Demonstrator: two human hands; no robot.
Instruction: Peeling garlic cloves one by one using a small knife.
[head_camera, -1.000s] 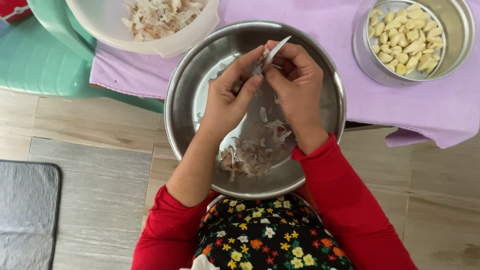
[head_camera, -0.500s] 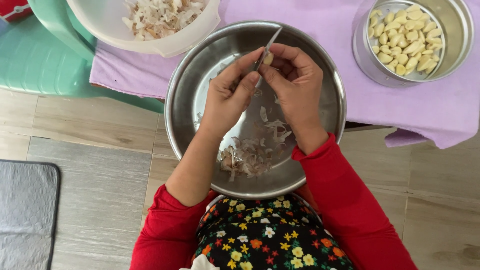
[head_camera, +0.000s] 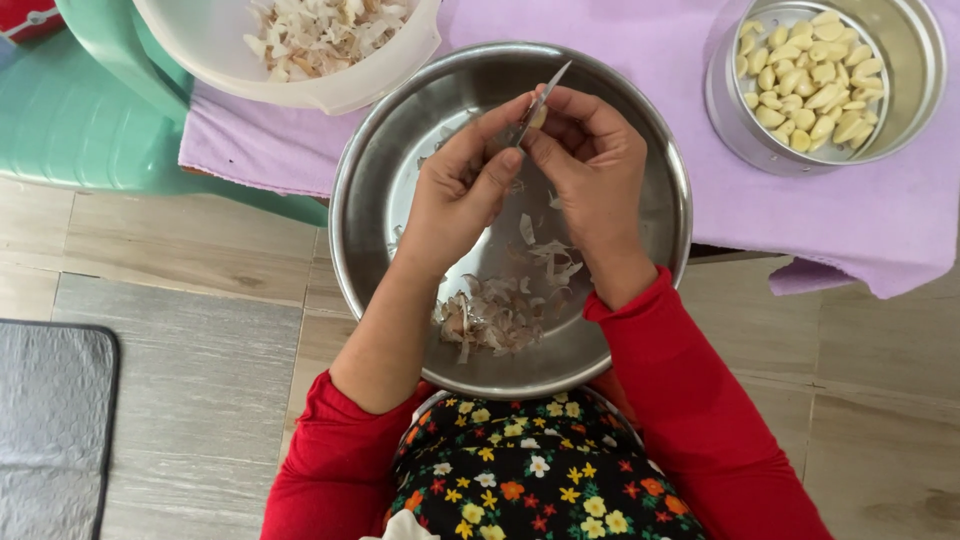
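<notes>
both hands meet above the far half of the steel basin (head_camera: 400, 150), right hand (head_camera: 590, 170) gripping a knife (head_camera: 543, 95), left hand (head_camera: 465, 195) pinching a garlic clove (head_camera: 538, 117) against it. peels (head_camera: 500, 300) fill the near half; rim stays clear. knife tip leans more upright than before

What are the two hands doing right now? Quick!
Left hand: closed, pinching a garlic clove over the steel bowl.
Right hand: closed on a small knife, blade at the clove.

A polished steel basin (head_camera: 400, 150) gleams on matt lilac cloth (head_camera: 640, 40), dry papery garlic skins (head_camera: 495, 315) in its bottom. The thin metal knife blade (head_camera: 545, 95) glints; the white tub (head_camera: 330, 90) beside is smooth plastic, the peeled cloves (head_camera: 810, 85) waxy and pale.
</notes>
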